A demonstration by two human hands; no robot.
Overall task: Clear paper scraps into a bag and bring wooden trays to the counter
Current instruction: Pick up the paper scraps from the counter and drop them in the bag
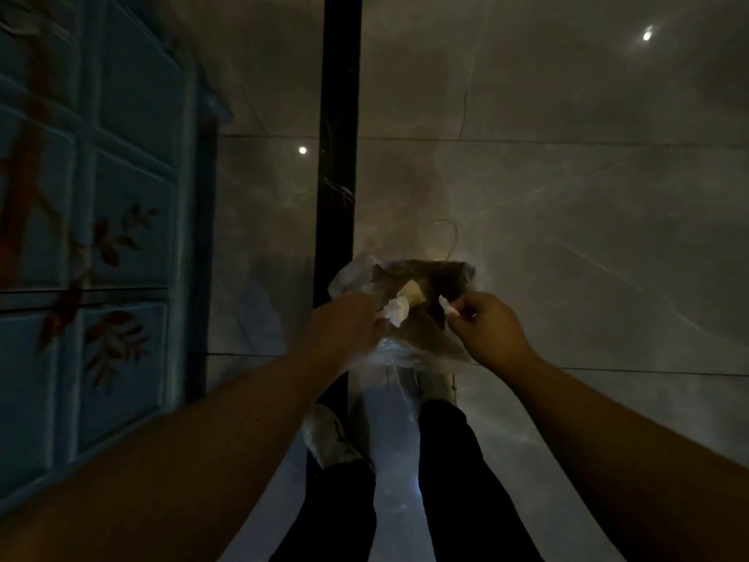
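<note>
While both hands hold the clear bag (405, 350) open above the floor (567, 237), left hand (348, 326) fingers pinch a paper scrap (396, 312) over its mouth; right hand (486, 326) pinches rim plus a small scrap (449, 307), so drops should land inside.

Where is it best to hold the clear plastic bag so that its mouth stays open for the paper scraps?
Hold the plastic bag at its rim, one grip on each side from above, as the left hand and right hand do now. The film is limp, so pulling the rim apart probably keeps the mouth open.
</note>
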